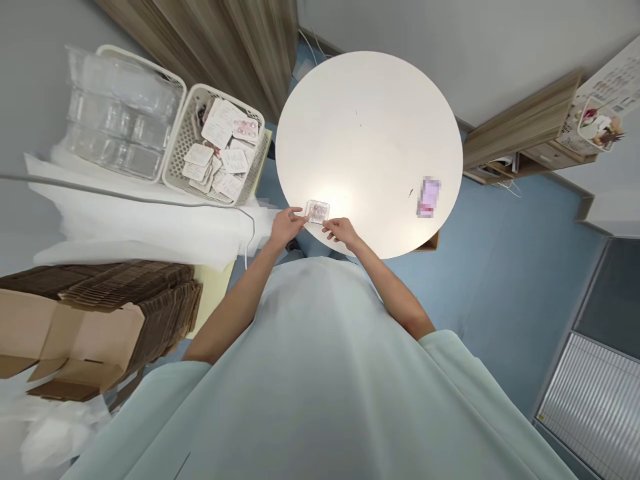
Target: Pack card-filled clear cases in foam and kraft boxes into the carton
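Note:
A small clear plastic case with pale pinkish contents is at the near edge of the round white table. My left hand grips its left side between thumb and fingers, the index finger reaching above the corner. At its lower right corner, the fingertips of my right hand pinch the case, while the other fingers curl loosely below. What exactly lies inside the case is too small to make out.
A pixelated purple item lies on the table's right. To the left stand a basket of carded packs and another basket of clear plastic boxes. White sheeting, a cable and stacked cardboard boxes are nearer me.

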`<state>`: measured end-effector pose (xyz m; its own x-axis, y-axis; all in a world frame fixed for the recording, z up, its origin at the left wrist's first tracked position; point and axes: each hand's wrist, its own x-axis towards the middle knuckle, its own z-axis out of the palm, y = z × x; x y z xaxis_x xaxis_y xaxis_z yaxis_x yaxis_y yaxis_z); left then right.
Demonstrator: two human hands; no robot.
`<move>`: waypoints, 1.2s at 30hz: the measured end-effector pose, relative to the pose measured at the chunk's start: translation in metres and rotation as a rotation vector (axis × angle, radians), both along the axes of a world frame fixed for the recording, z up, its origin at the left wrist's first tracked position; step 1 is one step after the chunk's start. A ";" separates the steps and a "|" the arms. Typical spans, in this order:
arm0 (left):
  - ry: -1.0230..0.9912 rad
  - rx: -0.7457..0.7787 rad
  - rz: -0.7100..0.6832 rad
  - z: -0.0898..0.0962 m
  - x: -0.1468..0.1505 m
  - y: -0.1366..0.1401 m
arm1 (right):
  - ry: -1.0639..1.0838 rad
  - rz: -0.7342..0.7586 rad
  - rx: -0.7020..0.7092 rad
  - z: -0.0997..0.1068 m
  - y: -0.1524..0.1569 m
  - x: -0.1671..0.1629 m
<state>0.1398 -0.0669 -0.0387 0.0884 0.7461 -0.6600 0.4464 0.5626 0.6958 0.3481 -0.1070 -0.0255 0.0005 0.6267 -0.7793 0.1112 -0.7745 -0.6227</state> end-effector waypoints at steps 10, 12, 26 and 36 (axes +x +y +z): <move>0.270 -0.024 -0.163 -0.056 0.007 0.016 | -0.021 -0.130 -0.246 -0.044 0.023 -0.030; 0.264 -0.030 -0.178 -0.061 0.007 0.016 | -0.030 -0.141 -0.261 -0.046 0.023 -0.031; 0.117 -0.022 -0.082 -0.050 -0.002 -0.002 | -0.235 -0.011 -0.196 -0.034 0.019 -0.025; 0.082 0.277 0.350 0.006 -0.083 -0.052 | -0.316 0.422 0.119 0.011 0.039 -0.075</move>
<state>0.0565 -0.1188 -0.0329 -0.2451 0.8709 -0.4260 0.3219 0.4876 0.8116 0.2731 -0.0681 -0.0147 -0.0472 0.7074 -0.7053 0.5934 -0.5481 -0.5894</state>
